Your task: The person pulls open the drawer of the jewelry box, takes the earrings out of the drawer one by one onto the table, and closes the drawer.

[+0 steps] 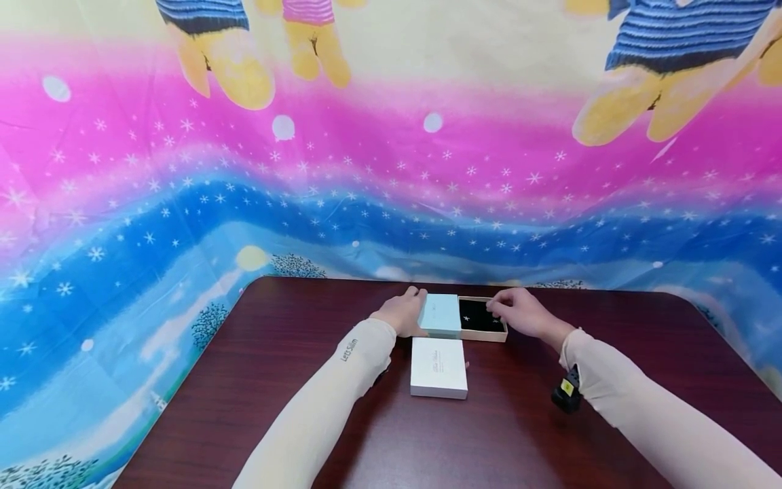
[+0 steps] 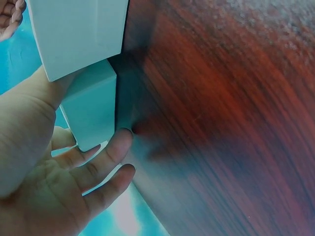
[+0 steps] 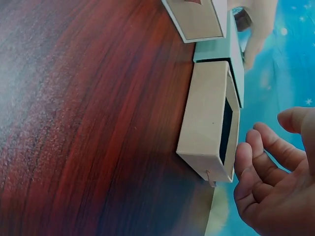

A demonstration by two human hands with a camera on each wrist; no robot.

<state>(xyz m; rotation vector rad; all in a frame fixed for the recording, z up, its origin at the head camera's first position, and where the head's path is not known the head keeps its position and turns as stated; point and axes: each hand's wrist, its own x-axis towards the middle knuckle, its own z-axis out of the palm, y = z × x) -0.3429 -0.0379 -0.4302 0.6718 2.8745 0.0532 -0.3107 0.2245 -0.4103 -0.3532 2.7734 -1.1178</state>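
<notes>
A light-blue box sleeve [image 1: 441, 314] lies near the far side of the table. From its right end sticks out a beige drawer [image 3: 202, 108] with a black insert [image 1: 475, 311] bearing small shiny star-shaped pieces. My left hand [image 1: 403, 312] holds the sleeve's left end, thumb on the near side and fingers toward the far side. My right hand [image 1: 522, 312] is over the drawer's right end, its fingertips close above the insert. In the right wrist view its fingers are loosely bent, the thumb apart from them, with nothing visible between.
A white box [image 1: 438, 367] with faint lettering sits just in front of the blue sleeve, a small tab at its right side. The dark reddish wood table [image 1: 275, 380] ends at a patterned cloth [image 1: 366, 170] hanging behind it.
</notes>
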